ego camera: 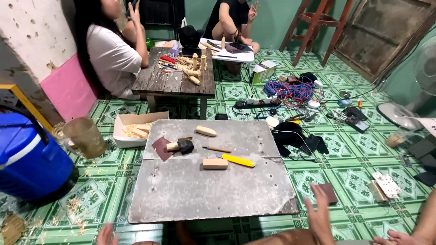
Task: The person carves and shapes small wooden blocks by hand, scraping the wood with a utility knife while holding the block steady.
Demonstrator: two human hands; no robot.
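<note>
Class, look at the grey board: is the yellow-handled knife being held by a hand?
No. The yellow-handled knife lies on the grey board beside a wooden block, untouched.

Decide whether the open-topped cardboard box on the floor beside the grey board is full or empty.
Partly filled: the cardboard box has its flaps open, and pale wooden pieces and shavings lie inside without reaching the rim.

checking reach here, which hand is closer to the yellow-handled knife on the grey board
Right. The right hand is raised off the board's near right corner, below and right of the yellow-handled knife. The left hand sits at the frame's bottom edge, past the near left corner, farther away.
</note>
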